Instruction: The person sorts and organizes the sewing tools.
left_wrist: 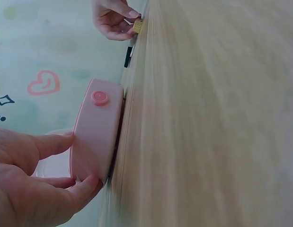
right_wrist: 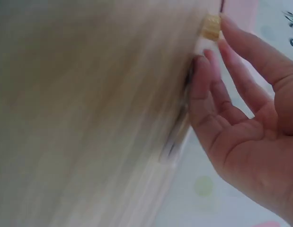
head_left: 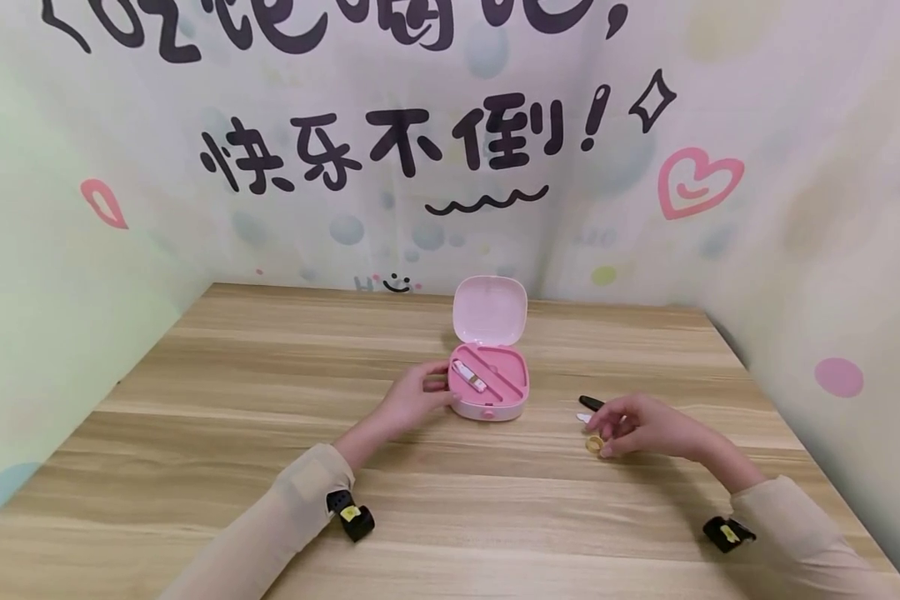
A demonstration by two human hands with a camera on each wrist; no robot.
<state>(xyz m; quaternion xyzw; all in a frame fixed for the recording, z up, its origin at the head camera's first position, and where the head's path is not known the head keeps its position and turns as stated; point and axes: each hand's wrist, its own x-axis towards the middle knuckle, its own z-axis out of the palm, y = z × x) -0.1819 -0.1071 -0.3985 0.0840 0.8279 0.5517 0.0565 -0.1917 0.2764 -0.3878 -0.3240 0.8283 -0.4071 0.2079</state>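
Note:
A small pink and white case (head_left: 489, 411) stands on the wooden table with its lid (head_left: 491, 310) raised. Inside its pink compartments lies a white stick-like item (head_left: 468, 377) with a brown band. My left hand (head_left: 418, 393) grips the case's left side, thumb at the upper rim and fingertips near the lower corner (left_wrist: 32, 177). To the right, my right hand (head_left: 645, 429) pinches a gold ring-shaped piece (head_left: 594, 445) with a textured outside (left_wrist: 138, 27) by its edge, close over the table. The other right fingers are loosely bent.
Just beyond my right hand lie a black pen-like item (head_left: 591, 403) and a small white piece (head_left: 583, 417), partly hidden by the fingers. A printed cloth backdrop (head_left: 390, 242) rises behind the wooden table (head_left: 450, 500) and at both sides.

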